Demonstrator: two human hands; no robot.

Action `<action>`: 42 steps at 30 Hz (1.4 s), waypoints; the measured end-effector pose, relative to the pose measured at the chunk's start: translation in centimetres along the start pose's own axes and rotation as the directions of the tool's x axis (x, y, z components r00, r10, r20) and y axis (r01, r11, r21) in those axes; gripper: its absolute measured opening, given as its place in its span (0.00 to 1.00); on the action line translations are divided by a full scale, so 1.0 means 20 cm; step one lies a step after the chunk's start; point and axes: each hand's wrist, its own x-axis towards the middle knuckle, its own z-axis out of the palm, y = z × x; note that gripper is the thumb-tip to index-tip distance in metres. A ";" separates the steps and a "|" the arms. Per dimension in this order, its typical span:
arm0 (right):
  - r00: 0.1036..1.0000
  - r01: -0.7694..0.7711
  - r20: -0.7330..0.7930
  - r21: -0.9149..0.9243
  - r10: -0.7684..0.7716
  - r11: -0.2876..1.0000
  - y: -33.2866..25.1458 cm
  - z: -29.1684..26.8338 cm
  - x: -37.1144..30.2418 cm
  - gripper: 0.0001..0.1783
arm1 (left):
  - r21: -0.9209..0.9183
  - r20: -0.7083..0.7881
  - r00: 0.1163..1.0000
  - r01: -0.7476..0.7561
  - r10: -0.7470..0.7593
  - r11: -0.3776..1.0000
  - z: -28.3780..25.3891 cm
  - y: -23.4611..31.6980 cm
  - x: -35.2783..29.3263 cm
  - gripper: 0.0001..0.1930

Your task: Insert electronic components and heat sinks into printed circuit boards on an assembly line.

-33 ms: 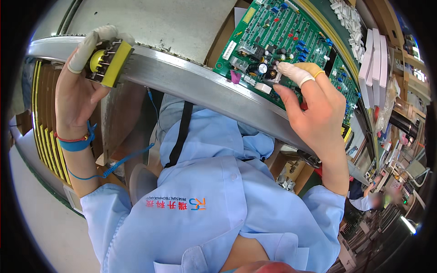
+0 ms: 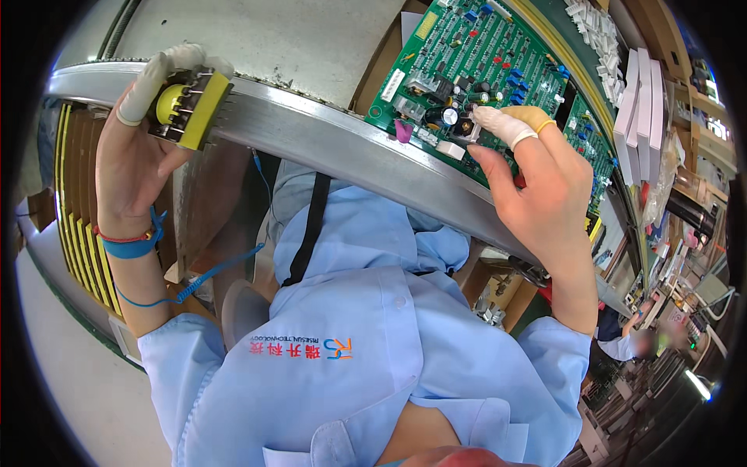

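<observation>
My left hand is raised at the left with its fingers closed around a yellow transformer. Dark metal pins stick out along the transformer's sides, and white finger cots cover some of my fingertips. At the upper right, my right hand is over a large green circuit board. Its index finger and thumb close in at a small dark, square component on the board's near part. White and yellow finger cots cover fingers of this hand. My fingertips partly hide the parts beneath them.
A grey metal rail runs across in front of me. A second green board lies right of the first. White parts are heaped at the upper right, beside long white strips. A blue coiled cord hangs from my left wrist.
My left hand has shifted the transformer very slightly to the right and tilted it a little. My right hand has stayed almost in place at the board.
</observation>
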 end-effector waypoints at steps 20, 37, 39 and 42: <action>0.933 0.356 0.038 -0.249 -0.358 0.901 0.04 -0.01 0.00 0.16 | 0.406 0.167 0.984 -0.010 -0.063 0.914 0.26 0.02 0.04 0.43; 0.794 -0.223 -0.496 0.300 0.352 0.927 0.31 -0.28 -0.10 0.23 | 0.677 0.698 0.687 -0.725 0.202 0.125 0.97 -0.04 0.30 0.46; 0.772 -0.195 -0.543 0.296 0.332 0.935 0.37 -0.27 -0.14 0.23 | 0.687 0.698 0.689 -0.721 0.193 0.089 1.06 -0.04 0.30 0.44; 0.740 -0.360 -0.542 0.181 0.399 0.915 0.40 -0.29 -0.16 0.22 | 0.525 0.847 0.523 -0.789 0.097 -0.319 1.16 -0.02 0.33 0.39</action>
